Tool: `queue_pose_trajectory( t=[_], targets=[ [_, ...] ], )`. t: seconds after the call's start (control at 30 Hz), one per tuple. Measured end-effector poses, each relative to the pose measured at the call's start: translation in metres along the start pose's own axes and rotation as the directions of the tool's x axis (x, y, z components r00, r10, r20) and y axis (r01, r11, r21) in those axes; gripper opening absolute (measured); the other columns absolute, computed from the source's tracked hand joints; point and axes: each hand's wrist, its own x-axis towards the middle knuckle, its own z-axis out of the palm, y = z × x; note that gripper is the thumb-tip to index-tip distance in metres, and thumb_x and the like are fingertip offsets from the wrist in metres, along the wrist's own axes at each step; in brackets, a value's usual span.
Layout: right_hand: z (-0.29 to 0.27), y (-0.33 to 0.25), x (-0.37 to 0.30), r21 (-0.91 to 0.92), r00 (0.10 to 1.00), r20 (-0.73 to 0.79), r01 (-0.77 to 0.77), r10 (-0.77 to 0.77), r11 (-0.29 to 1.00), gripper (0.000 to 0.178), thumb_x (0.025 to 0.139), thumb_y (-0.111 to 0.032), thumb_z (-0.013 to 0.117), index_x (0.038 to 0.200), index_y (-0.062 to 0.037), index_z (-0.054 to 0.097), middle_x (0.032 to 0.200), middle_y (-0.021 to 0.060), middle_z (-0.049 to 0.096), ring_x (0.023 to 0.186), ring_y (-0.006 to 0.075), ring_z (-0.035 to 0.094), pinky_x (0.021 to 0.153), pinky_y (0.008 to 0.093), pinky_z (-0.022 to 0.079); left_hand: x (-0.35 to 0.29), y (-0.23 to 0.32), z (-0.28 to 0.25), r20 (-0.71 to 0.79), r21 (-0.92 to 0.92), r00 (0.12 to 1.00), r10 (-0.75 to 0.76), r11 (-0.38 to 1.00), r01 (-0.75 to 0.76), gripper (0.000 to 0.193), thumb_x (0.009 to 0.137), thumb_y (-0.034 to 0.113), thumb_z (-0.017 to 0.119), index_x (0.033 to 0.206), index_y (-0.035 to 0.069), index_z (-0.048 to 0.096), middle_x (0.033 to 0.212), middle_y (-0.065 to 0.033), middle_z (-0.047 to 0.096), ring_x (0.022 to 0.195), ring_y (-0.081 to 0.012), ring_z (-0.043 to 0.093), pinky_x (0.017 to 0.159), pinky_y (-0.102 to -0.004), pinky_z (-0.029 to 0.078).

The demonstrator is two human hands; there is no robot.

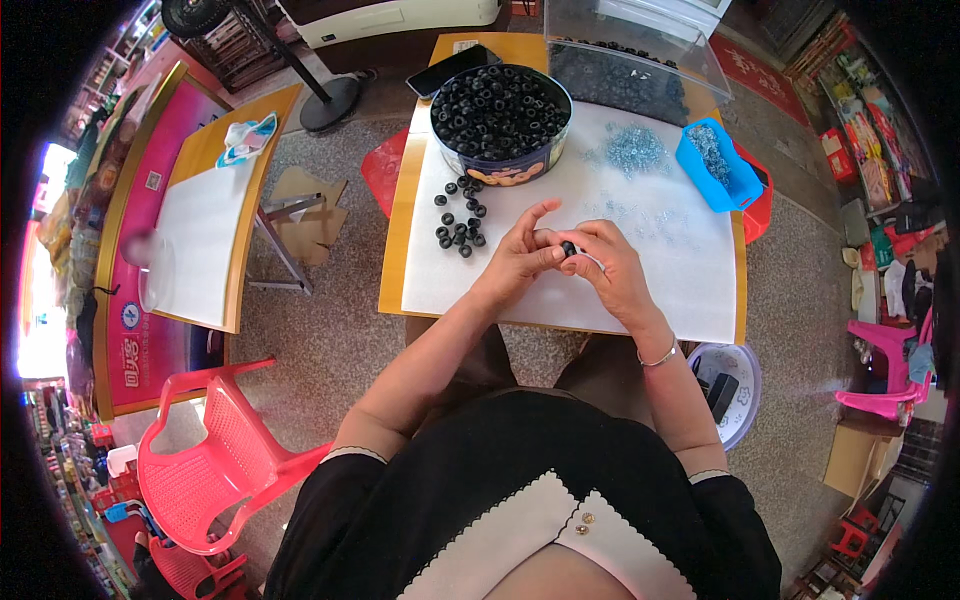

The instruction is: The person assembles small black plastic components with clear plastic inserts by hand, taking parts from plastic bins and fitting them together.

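Note:
My left hand (520, 257) and my right hand (612, 270) meet over the white-covered table (480, 290). Between their fingertips is a small black ring-shaped piece (569, 248), pinched from both sides. The left forefinger sticks up and away from it. Fingers partly cover the piece, so its far side is hidden. Left of my hands lie several loose black rings (460, 238). A round tub (500, 172) behind them is heaped with the same rings. Small clear or silvery bits form a pile (636, 150), and more bits (640, 215) are scattered nearer my right hand.
A blue basket (735, 183) with silvery bits stands at the table's right edge. At the back are a phone (455, 72) and a clear bin (630, 75) with dark pieces. A red chair (215, 455) stands left; a basin (738, 405) sits on the floor at right.

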Motion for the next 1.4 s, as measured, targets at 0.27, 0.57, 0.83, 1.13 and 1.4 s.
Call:
queue_pose_trajectory(
  t=[0.27, 0.57, 0.83, 1.13, 1.4],
  targets=[
    [0.004, 0.001, -0.001, 0.151, 0.994, 0.100, -0.051, 0.037, 0.987, 0.025, 0.089, -0.022, 0.053, 0.101, -0.0009, 0.058, 0.099, 0.0092, 0.048, 0.087, 0.0190, 0.051, 0.072, 0.0271, 0.047, -0.001, 0.000, 0.000, 0.064, 0.016, 0.998, -0.016, 1.000, 0.015, 0.072, 0.084, 0.004, 0.060, 0.141, 0.008, 0.016, 0.095, -0.0061, 0.060, 0.085, -0.0158, 0.060, 0.081, -0.0297, 0.048],
    [0.021, 0.005, 0.003, 0.015, 0.998, -0.048, 0.042, -0.041, 0.999, 0.015, 0.083, -0.016, 0.057, 0.088, -0.0019, 0.055, 0.093, 0.0111, 0.049, 0.089, 0.0282, 0.046, 0.078, 0.0354, 0.040, 0.001, -0.001, -0.001, 0.039, -0.106, 0.998, -0.042, 0.993, 0.046, 0.070, 0.085, 0.006, 0.060, 0.140, 0.005, 0.019, 0.099, -0.0075, 0.061, 0.090, -0.0163, 0.059, 0.082, -0.0311, 0.048],
    [0.024, 0.001, 0.006, 0.255, 0.996, -0.027, -0.072, 0.082, 0.964, 0.023, 0.086, -0.012, 0.053, 0.106, -0.0011, 0.056, 0.105, 0.0087, 0.048, 0.098, 0.0197, 0.048, 0.084, 0.0280, 0.041, 0.003, -0.003, -0.010, -0.026, -0.273, 0.999, -0.020, 0.962, 0.012, 0.060, 0.085, 0.007, 0.061, 0.135, 0.004, 0.027, 0.104, -0.0076, 0.060, 0.092, -0.0161, 0.060, 0.083, -0.0301, 0.047],
    [0.023, 0.002, 0.003, 0.427, 0.982, 0.037, -0.183, 0.185, 0.886, 0.022, 0.088, -0.004, 0.049, 0.107, 0.0008, 0.058, 0.112, 0.0051, 0.048, 0.085, 0.0116, 0.052, 0.075, 0.0230, 0.045, 0.005, -0.003, -0.008, 0.000, -0.221, 0.999, -0.037, 0.975, 0.036, 0.060, 0.085, 0.010, 0.061, 0.134, 0.003, 0.027, 0.106, -0.0071, 0.060, 0.091, -0.0153, 0.059, 0.082, -0.0307, 0.048],
    [0.024, 0.002, 0.005, 0.459, 0.975, 0.038, -0.213, 0.220, 0.863, 0.021, 0.086, -0.002, 0.050, 0.104, 0.0018, 0.059, 0.111, 0.0038, 0.049, 0.083, 0.0102, 0.053, 0.073, 0.0228, 0.045, 0.007, -0.009, -0.013, 0.015, -0.217, 1.000, -0.024, 0.976, 0.027, 0.061, 0.085, 0.011, 0.062, 0.134, 0.002, 0.028, 0.103, -0.0077, 0.060, 0.089, -0.0169, 0.060, 0.081, -0.0313, 0.048]
  ],
)
